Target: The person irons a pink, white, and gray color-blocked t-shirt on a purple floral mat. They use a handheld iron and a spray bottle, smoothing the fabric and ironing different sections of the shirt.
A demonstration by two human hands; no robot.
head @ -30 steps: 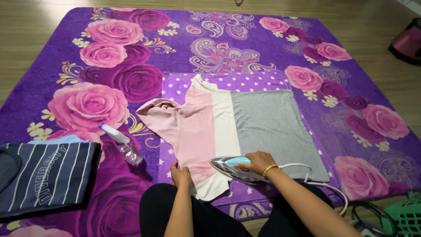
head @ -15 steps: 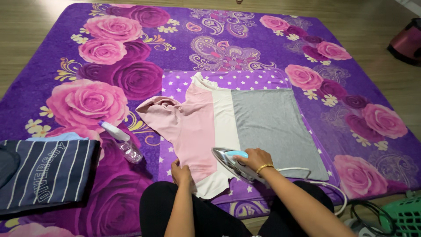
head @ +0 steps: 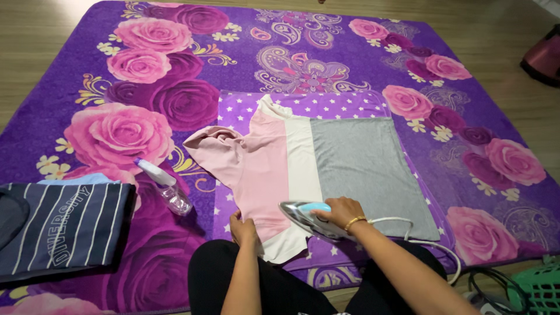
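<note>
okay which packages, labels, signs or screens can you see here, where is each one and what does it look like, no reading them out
Folded garment: lower left on the blanket, dark navy with thin white stripes and slanted white printed lettering, the only lettered thing.
Spray bottle: lying right of the garment, clear plastic, white nozzle, no label visible.
No packages, signs or screens show.

Spray bottle (head: 163, 188), folded striped navy shirt (head: 61, 227), green basket (head: 539, 287) around the rose blanket (head: 146, 87).

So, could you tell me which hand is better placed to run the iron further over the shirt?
Right. The right hand already grips the iron on the shirt; the left hand pins the hem.
</note>
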